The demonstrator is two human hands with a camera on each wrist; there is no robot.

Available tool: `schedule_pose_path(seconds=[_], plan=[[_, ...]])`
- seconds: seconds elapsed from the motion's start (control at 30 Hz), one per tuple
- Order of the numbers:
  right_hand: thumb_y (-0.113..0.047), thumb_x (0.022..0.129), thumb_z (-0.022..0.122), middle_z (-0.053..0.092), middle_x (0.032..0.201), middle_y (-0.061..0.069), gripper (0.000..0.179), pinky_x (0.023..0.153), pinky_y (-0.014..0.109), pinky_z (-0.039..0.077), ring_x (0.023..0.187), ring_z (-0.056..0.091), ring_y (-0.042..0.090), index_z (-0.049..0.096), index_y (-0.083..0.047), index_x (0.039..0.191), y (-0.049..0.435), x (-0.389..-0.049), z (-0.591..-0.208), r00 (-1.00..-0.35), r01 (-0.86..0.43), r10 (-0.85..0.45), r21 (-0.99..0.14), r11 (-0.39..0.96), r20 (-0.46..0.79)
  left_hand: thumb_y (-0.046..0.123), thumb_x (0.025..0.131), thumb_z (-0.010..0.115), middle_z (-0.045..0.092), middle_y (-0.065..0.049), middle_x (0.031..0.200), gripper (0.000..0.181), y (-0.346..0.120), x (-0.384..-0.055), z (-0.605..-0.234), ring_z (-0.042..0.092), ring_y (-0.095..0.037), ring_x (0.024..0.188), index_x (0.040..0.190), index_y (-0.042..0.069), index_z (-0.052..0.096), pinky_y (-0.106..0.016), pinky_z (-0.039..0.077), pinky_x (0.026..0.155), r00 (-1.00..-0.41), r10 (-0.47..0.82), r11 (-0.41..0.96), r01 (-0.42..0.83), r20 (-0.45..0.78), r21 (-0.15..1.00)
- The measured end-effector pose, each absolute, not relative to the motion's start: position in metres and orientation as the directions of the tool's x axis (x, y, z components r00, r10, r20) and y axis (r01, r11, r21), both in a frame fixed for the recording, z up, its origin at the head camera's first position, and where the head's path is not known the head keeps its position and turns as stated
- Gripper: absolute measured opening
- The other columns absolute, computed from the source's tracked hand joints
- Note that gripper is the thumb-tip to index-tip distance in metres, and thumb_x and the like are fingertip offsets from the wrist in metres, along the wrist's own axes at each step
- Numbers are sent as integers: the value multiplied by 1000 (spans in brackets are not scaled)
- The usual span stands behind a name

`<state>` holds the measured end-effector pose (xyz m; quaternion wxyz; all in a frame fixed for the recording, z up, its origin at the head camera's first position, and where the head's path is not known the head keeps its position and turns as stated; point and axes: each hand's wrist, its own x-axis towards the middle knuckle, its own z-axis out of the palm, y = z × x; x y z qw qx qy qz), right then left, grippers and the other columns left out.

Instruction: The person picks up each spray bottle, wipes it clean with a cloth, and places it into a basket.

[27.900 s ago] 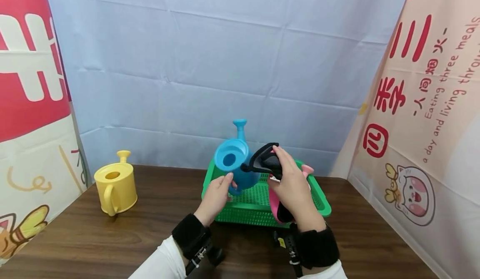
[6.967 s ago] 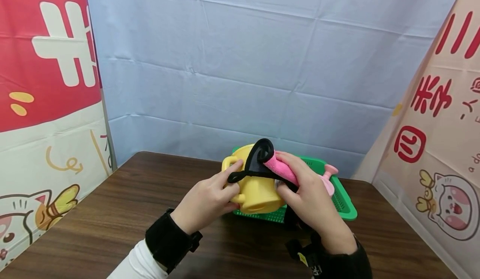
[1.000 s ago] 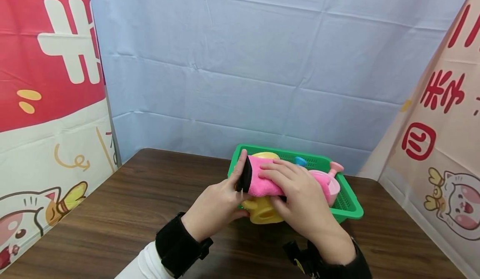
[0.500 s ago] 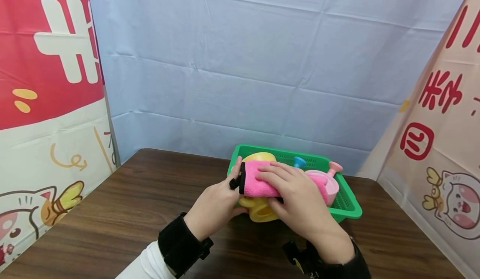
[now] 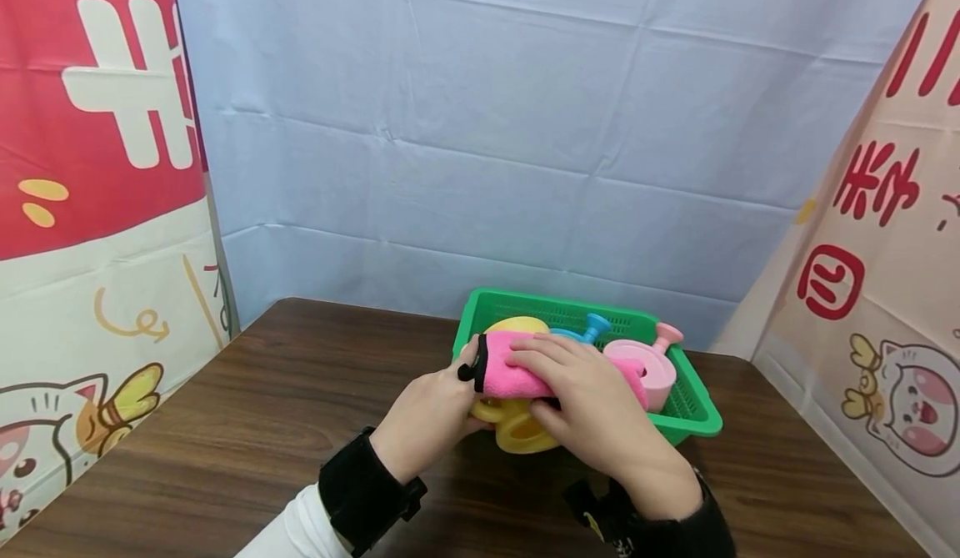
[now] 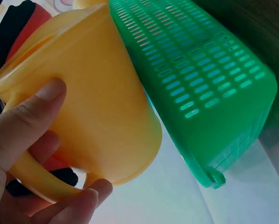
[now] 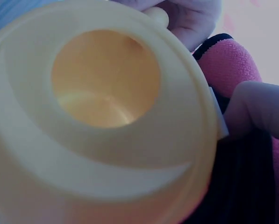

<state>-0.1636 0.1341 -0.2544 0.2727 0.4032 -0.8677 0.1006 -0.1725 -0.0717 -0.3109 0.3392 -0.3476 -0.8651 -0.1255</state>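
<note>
My left hand [image 5: 427, 416] grips a yellow toy watering can [image 5: 521, 434] at its handle, in front of the green basket. The can is tilted, its opening toward me; the left wrist view shows thumb and fingers on its body [image 6: 97, 107] and handle. In my right hand [image 5: 596, 404] is a pink plush cloth [image 5: 510, 370] with black edging and a black loop, pressed over the can's upper side. The right wrist view shows the can's round opening close up, the cloth [image 7: 230, 65] beside it. The can's spout is hidden.
The green mesh basket [image 5: 701, 416] stands behind my hands on the dark wooden table [image 5: 322, 366]. A pink watering can [image 5: 652, 366] and a blue one [image 5: 597, 326] sit in it, the blue partly covered. Light blue fabric hangs behind, printed cloths at both sides.
The cloth and yellow can have come slightly toward me, showing more of the blue can. My left index finger has lowered. Much earlier the blue can was in hand and the yellow stood left.
</note>
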Motion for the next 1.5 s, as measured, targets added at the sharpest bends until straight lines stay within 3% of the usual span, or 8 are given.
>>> schedule_pose_path(seconds=[0.17,0.27,0.57,0.7,0.9,1.1,1.4,1.5], plan=[[-10,74,73,60,122,2,43,95,46,42,119,50,24,64,-13,116,139,-161,-253,-547,-751,-640,23,660,539,36,72,77,46,-25,134,55,-70,-170,-309,67,-20,79,120,11,63,-25,52,71,-585,516,752,660,626,-4],[-8,74,72,61,120,1,42,94,45,43,117,52,22,65,-14,114,144,-158,-251,-544,-758,-639,8,652,544,37,73,76,50,-22,131,40,-68,-169,-308,65,-17,71,104,14,70,-23,52,66,-605,517,762,648,605,-4],[-5,71,71,63,114,-2,41,90,42,46,111,56,19,66,-15,111,148,-151,-249,-508,-788,-661,14,616,552,39,69,78,47,-21,134,52,-68,-172,-308,64,-17,66,110,8,69,-24,52,68,-611,514,754,656,602,23],[-4,71,71,62,115,0,42,93,44,43,113,55,22,65,-12,112,147,-158,-250,-489,-793,-664,29,609,565,37,69,79,48,-17,134,50,-68,-174,-308,65,-16,78,112,13,69,-23,51,73,-555,566,727,685,610,-51],[-3,73,68,61,118,3,40,95,44,41,115,53,24,65,-11,112,148,-168,-250,-454,-801,-636,25,598,624,37,73,76,54,-6,119,31,-68,-173,-307,60,-12,84,97,19,71,-19,49,72,-427,637,648,747,642,-146],[-3,76,63,59,122,2,38,92,43,41,115,52,23,64,-12,113,148,-173,-249,-403,-805,-597,41,592,694,38,73,77,55,-14,127,25,-69,-168,-302,60,-19,101,86,19,68,-22,51,73,-371,649,649,726,664,-228],[-4,81,63,54,128,4,40,91,46,42,118,49,25,60,-10,120,151,-179,-253,-492,-776,-494,-103,623,717,38,72,77,49,-22,133,30,-68,-164,-302,61,-20,89,75,16,59,-17,46,60,-311,655,646,703,689,-298],[-3,83,63,52,130,5,42,92,47,41,120,47,26,57,-10,124,153,-180,-254,-526,-761,-442,-169,627,727,36,74,77,62,-14,114,30,-67,-164,-301,59,-16,80,74,15,56,-15,41,57,-298,659,641,703,691,-308]])
